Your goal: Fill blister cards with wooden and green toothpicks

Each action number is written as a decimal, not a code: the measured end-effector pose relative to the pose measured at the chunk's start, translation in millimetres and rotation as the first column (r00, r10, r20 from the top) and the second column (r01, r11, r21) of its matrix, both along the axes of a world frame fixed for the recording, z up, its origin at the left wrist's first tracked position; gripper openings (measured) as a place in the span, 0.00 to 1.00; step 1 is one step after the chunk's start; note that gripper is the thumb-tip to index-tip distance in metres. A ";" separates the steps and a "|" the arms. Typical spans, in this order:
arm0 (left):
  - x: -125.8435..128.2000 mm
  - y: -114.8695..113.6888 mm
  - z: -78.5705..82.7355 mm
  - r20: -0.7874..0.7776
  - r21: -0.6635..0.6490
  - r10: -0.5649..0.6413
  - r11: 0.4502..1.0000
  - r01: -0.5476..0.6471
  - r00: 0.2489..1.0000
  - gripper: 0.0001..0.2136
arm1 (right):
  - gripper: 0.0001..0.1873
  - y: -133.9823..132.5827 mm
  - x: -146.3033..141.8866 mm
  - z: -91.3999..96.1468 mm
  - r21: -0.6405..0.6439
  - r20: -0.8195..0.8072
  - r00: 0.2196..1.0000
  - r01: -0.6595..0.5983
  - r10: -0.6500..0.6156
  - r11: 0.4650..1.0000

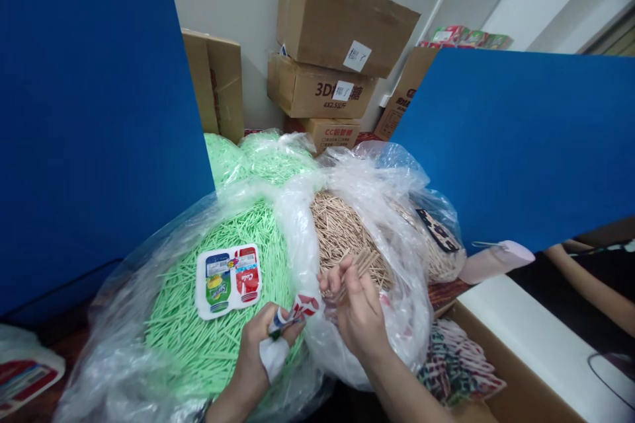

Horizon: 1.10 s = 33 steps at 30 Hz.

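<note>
My left hand (258, 347) is closed around a crumpled printed wrapper (305, 306), white with red and blue, which bends between thumb and fingers. My right hand (360, 317) pinches a small bunch of thin brown sticks (364, 262). It is over an open clear plastic bag (367, 188) full of the same brown sticks (340, 228). To the left is another clear bag (124, 304), heaped with thin green sticks (183, 344). A white double-shaped package (228, 281) with Sprite and Cola prints lies flat on the green sticks.
Blue panels (94, 119) (520, 145) stand on both sides. Stacked cardboard boxes (342, 20) are behind the bags. At the right are a pinkish cylinder (496, 261), an open carton (516, 370) with several printed packages (461, 360), and another person's arm (590, 284).
</note>
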<state>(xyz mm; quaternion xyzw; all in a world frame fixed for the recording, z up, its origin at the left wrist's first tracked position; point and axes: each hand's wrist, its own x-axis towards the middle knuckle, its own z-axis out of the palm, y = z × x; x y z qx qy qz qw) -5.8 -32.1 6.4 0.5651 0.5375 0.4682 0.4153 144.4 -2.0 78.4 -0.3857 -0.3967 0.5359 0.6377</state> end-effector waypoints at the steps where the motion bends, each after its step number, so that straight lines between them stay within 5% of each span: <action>1: 0.1 0.3 1.6 -0.015 0.013 0.012 1.000 -0.012 1.000 0.11 | 0.13 -0.8 -5.8 1.4 0.043 0.024 1.000 0.006 -0.007 0.999; 9: -0.9 -2.1 7.7 -0.141 0.115 0.024 0.993 -0.007 0.990 0.12 | 0.11 -6.6 -28.7 -8.8 0.192 0.333 0.939 0.017 -0.081 0.981; 14: -6.7 -0.2 9.8 -0.123 0.124 0.001 0.992 0.014 0.992 0.10 | 0.13 -14.1 -22.4 -11.2 0.203 0.555 0.832 -0.143 0.007 0.969; 18: -11.9 3.0 4.0 -0.118 0.111 -0.016 0.993 0.029 0.993 0.09 | 0.27 -10.8 -10.4 -11.2 0.221 0.570 0.821 -0.193 0.034 0.956; 22: -13.9 4.4 -0.2 -0.094 0.117 -0.024 0.992 0.035 0.995 0.10 | 0.24 -2.7 -4.5 -7.4 0.224 0.547 0.836 -0.200 0.047 0.954; 28: -19.0 5.8 1.4 -0.042 0.101 -0.012 0.995 0.016 0.999 0.09 | 0.19 0.8 -2.8 3.4 0.240 0.739 0.673 -0.219 -0.032 0.946; 33: -22.0 6.7 0.5 0.076 0.023 -0.087 0.996 0.086 0.993 0.09 | 0.15 5.4 -6.8 13.6 0.098 0.510 0.860 -0.094 0.031 0.991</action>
